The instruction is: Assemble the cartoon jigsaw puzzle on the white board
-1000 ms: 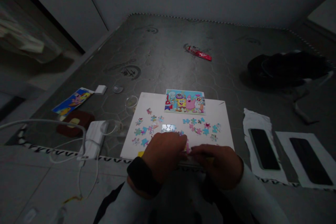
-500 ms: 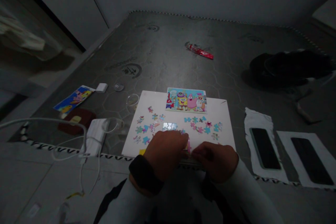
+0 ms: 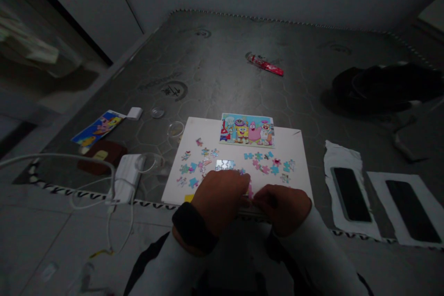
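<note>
My left hand (image 3: 222, 199), with a dark watch on its wrist, curls over the near edge of a white board (image 3: 294, 180) and covers part of a joined patch of jigsaw puzzle (image 3: 225, 164). Beside it, my right hand (image 3: 284, 206) is closed in a pinch against a pink puzzle piece (image 3: 251, 190). Where the fingertips of both hands meet, the grip is dark and partly hidden. Loose puzzle pieces (image 3: 265, 169) lie right of the patch, and more blue and pink pieces (image 3: 193, 181) lie left of it. A cartoon picture card (image 3: 247, 131) rests at the board's far edge.
To the right are two phones (image 3: 352, 194) on white sheets and a black bag (image 3: 385, 88). On the left sit a white power bank (image 3: 123, 180) with cables, a brown case (image 3: 102, 157), clear round containers (image 3: 175, 133) and another card (image 3: 99, 128). A red packet (image 3: 265, 64) lies farther back.
The view has shifted very slightly. Both hands stay in nearly the same place over the puzzle, and the pieces lie as before.
</note>
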{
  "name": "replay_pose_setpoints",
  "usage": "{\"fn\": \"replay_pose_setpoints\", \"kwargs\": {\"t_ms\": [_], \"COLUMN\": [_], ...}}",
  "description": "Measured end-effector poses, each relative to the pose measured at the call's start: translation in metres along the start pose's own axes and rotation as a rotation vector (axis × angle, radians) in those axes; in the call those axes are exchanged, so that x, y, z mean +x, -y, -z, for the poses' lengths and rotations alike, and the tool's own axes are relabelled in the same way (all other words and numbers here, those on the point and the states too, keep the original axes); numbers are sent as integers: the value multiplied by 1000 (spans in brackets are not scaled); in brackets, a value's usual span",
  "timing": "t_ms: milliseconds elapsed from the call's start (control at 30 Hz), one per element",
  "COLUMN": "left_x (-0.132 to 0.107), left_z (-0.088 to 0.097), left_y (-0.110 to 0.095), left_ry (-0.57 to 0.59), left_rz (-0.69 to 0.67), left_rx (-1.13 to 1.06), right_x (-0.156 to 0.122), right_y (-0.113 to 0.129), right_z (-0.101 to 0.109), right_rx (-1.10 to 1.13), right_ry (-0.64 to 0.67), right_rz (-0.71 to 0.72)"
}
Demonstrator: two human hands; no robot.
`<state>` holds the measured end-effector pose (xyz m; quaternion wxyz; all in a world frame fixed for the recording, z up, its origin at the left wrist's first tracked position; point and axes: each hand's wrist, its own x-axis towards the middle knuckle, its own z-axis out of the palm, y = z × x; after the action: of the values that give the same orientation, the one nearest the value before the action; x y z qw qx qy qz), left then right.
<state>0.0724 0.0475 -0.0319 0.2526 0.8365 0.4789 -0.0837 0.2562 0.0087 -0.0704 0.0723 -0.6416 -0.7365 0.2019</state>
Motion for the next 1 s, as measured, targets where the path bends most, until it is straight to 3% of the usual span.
{"fn": "replay_pose_setpoints", "kwargs": {"t_ms": [167, 300, 533, 633, 767, 900, 1000], "left_x": [-1, -3, -3, -4, -8, -13, -16], "left_z": [1, 1, -1, 0, 1, 5, 5], "left_y": [-1, -2, -3, -4, -5, -3, 1], "left_ry": [2, 2, -1, -13, -6, 10, 22], "left_rz": [5, 2, -2, -9, -7, 47, 84], "left_rx": [-1, 17, 36, 50, 46, 33, 37], "right_x": [-2, -3, -6, -4, 0, -1, -4], "right_y": [4, 3, -43, -58, -60, -52, -43], "right_z": [-1, 15, 49, 49, 39, 32, 32], "right_rx": [-56, -23, -73, -63, -108, -208, -245], "right_ry": [-4, -12, 48, 205, 406, 416, 321], "right_rz": [39, 27, -53, -54, -46, -100, -101]}}
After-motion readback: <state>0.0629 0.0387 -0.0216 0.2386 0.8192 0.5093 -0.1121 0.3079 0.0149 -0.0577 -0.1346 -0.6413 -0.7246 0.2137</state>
